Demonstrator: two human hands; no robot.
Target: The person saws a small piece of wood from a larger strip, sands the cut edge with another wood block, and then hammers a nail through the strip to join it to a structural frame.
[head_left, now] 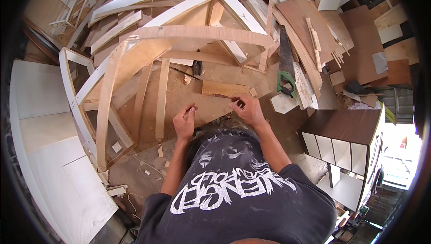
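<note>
My left hand [186, 122] is raised left of centre with its fingertips drawn together; whether they pinch something small is unclear. My right hand [246, 110] has curled fingers, close in front of a short plywood block [222, 88]; what it may hold is too small to make out. Both hands are over a brown board [179, 96]. Beyond them lie black-handled pliers [196, 68] and a thin dark rod [185, 73]. A handsaw [286, 84] with a green handle rests to the right.
Curved white-and-plywood frames [197, 33] surround the work area. Stacked panels [363, 48] fill the back right. A white board [54, 149] stands at left, a brown-and-white cabinet [339, 125] at right. Offcuts and a white cord [150, 167] lie on the floor.
</note>
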